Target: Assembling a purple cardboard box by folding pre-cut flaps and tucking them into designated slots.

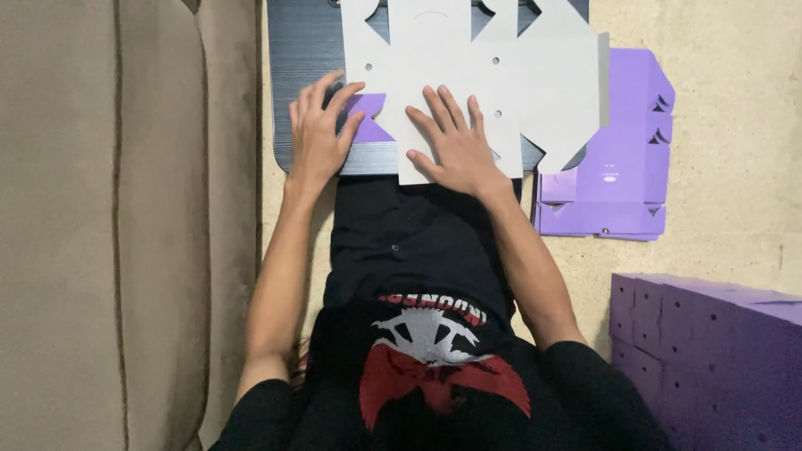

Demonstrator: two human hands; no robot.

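A flat die-cut cardboard box blank point(468, 67), white side up, lies on a dark grey board point(305, 50) in front of me. One purple flap point(372, 125) is folded over at its left edge. My left hand point(317, 134) rests with spread fingers on the board and on that flap. My right hand point(455, 146) lies flat, fingers apart, pressing on the blank's near edge. Neither hand grips anything.
A stack of flat purple box blanks point(618, 159) lies on the beige floor point(727, 125) to the right of the board. Assembled purple boxes point(710, 359) stand at the lower right. A beige sofa point(125, 225) fills the left side.
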